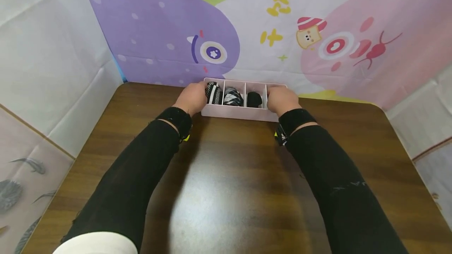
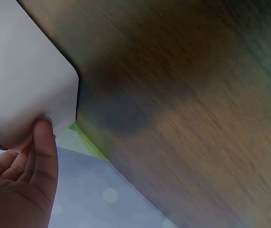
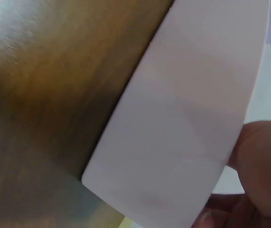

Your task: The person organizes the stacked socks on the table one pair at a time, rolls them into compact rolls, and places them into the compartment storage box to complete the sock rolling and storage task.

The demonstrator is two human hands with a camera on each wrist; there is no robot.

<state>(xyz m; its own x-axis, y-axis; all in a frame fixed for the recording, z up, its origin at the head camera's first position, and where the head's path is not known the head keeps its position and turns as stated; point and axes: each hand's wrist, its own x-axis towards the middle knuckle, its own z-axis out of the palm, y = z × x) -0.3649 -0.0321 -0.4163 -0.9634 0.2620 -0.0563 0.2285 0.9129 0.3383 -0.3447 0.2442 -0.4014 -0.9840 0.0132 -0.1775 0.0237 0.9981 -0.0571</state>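
Observation:
A pale pink divided box [image 1: 240, 112] stands at the far side of the table against the printed cloth. Rolled socks lie in it: a black-and-white striped pair [image 1: 214, 94] on the left, a patterned grey-black pair [image 1: 233, 97] beside it, then a black roll [image 1: 254, 100]. My left hand [image 1: 192, 98] grips the box's left end, fingertips on its outer wall in the left wrist view. At the other end, my right hand [image 1: 283, 100] holds the rim with the thumb over the edge, partly hiding the rightmost compartment.
The brown wooden table [image 1: 226, 191] runs from the box toward me. Behind it hangs a cloth [image 1: 268, 62] with cartoon prints, and white panels [image 1: 53, 50] flank the left side. Both forearms wear black sleeves with wrist straps.

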